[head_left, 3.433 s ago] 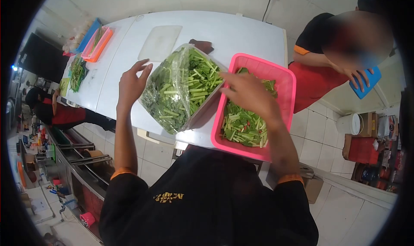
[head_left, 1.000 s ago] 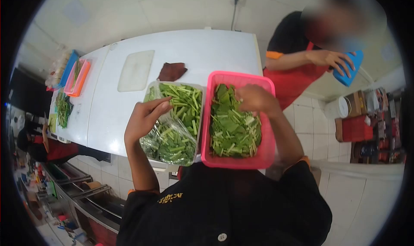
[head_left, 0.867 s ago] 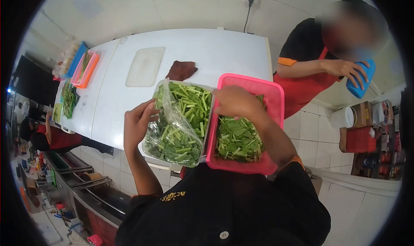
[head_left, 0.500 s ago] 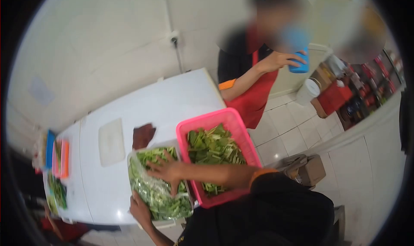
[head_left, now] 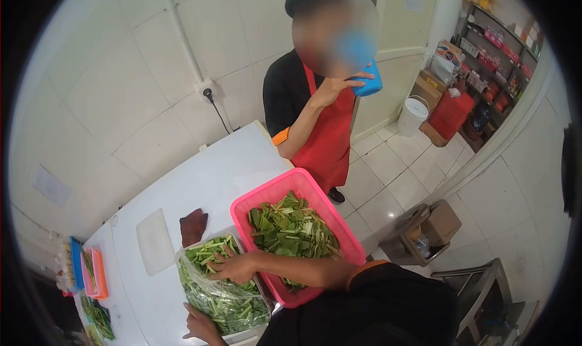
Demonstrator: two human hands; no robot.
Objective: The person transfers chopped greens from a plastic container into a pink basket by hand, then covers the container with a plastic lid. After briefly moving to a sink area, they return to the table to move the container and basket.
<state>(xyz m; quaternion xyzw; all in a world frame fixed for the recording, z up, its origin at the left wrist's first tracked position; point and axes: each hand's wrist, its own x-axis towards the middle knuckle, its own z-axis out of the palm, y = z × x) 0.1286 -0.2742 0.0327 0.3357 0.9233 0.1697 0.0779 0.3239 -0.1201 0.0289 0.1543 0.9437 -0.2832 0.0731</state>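
Observation:
My right hand (head_left: 237,267) lies with spread fingers on cut green vegetables (head_left: 227,306) partly covered by clear plastic, in a container. The forearm crosses over a pink basket (head_left: 239,216) that holds cut leafy greens (head_left: 291,228). At the container's lower left side is my left hand (head_left: 203,325), its fingers apart and nothing in them. Just beyond the container, a dark red cloth (head_left: 193,226) rests on the white table (head_left: 212,173).
A white cutting board (head_left: 154,242) lies left of the cloth. Orange and blue baskets (head_left: 94,273) and more greens (head_left: 97,316) are at the far left. Across the table corner stands a person (head_left: 315,122) holding a blue cup (head_left: 368,79). A bin (head_left: 424,231) is at right.
The view has shifted, showing more of the person and floor. My right hand remains on the greens with its fingers closer together. My left hand has moved down along the container's side.

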